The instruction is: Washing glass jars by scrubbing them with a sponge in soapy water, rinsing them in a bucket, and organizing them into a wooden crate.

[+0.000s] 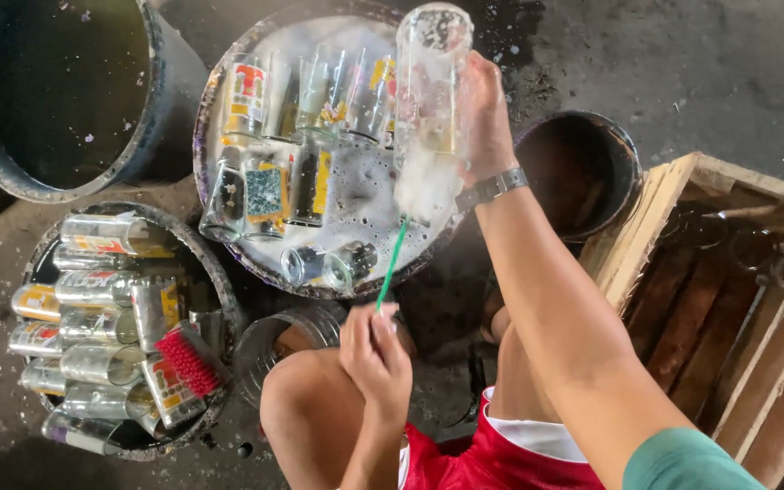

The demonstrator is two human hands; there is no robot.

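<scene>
A person's right hand [483, 113] grips a tall clear glass tumbler [430, 86], tilted mouth-down above a round basin of soapy water [365, 213]. The left hand [376, 349], just below the basin, is closed around the green handle of a bottle brush [392, 263] running into the foamy glass. Left of the basin sits a round tub of rinsed printed glasses [111, 318]; right of it, a slatted wooden crate [728, 299].

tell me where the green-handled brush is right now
In the head view, the green-handled brush runs from the left hand up into the foamy mouth of the glass bottle that the right hand holds over the soapy basin.
</scene>
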